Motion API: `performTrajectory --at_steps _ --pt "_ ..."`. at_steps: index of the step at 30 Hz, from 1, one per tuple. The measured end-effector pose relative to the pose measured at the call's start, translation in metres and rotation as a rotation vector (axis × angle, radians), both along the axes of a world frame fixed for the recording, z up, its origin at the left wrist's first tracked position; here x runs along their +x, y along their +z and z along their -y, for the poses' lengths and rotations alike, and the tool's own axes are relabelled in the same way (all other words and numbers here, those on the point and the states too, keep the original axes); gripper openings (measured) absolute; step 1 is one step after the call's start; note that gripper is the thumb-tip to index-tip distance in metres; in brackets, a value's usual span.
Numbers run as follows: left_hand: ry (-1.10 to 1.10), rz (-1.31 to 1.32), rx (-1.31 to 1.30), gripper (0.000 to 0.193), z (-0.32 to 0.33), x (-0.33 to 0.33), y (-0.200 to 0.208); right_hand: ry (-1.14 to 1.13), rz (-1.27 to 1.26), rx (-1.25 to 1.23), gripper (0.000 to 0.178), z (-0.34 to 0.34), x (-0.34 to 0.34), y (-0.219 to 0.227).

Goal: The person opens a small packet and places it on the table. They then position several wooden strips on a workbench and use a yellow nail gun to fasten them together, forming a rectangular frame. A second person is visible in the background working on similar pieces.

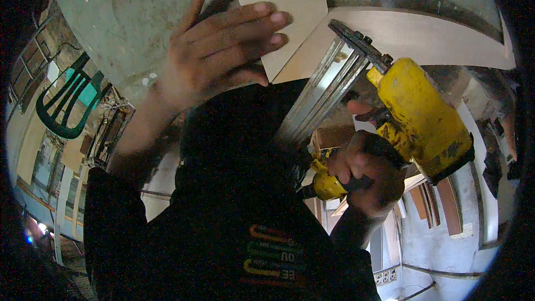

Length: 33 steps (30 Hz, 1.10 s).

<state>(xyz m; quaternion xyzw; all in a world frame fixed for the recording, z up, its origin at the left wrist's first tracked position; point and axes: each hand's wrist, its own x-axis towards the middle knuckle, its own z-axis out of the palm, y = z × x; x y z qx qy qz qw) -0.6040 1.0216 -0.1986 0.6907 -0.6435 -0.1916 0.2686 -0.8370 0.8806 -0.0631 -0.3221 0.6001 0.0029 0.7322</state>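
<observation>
My right hand (370,175) is wrapped round the handle of a yellow nail gun (426,117). Worn patches and dark smears mark its body. A long silver magazine (323,89) slants down from its dark nose, its lower end beside my dark shirt. My left hand (214,50) has its fingers stretched out and holds nothing. It hovers over, or lies against, the edge of a pale wooden board (290,5); contact cannot be made out. A second pale board (412,36) meets the first at a seam, close to the gun's nose.
A worn grey-green surface (134,17) spreads beneath the boards. To the left stands a dark green plastic chair (69,103). Long wood strips (64,212) are at the lower left. At the right, brown boards (448,206) lean near a pale blue wall (434,248).
</observation>
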Motion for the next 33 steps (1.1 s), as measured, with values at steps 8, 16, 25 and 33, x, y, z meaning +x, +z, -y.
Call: performTrajectory --at_steps 8,16,25,33 --pt "0.060 0.011 -0.030 0.051 -0.003 -0.005 0.000 0.014 0.045 0.076 0.071 0.007 0.004 -0.003" --pt "0.035 -0.010 -0.092 0.049 -0.001 0.002 -0.004 -0.024 -0.028 0.061 0.061 0.002 0.009 -0.002" --pt "-0.036 0.089 0.190 0.051 -0.026 0.001 -0.002 0.257 -0.065 0.011 0.019 -0.022 -0.014 -0.019" --pt "0.072 -0.152 -0.012 0.052 -0.086 -0.008 0.050 0.164 0.066 -0.221 0.016 -0.081 0.003 -0.050"
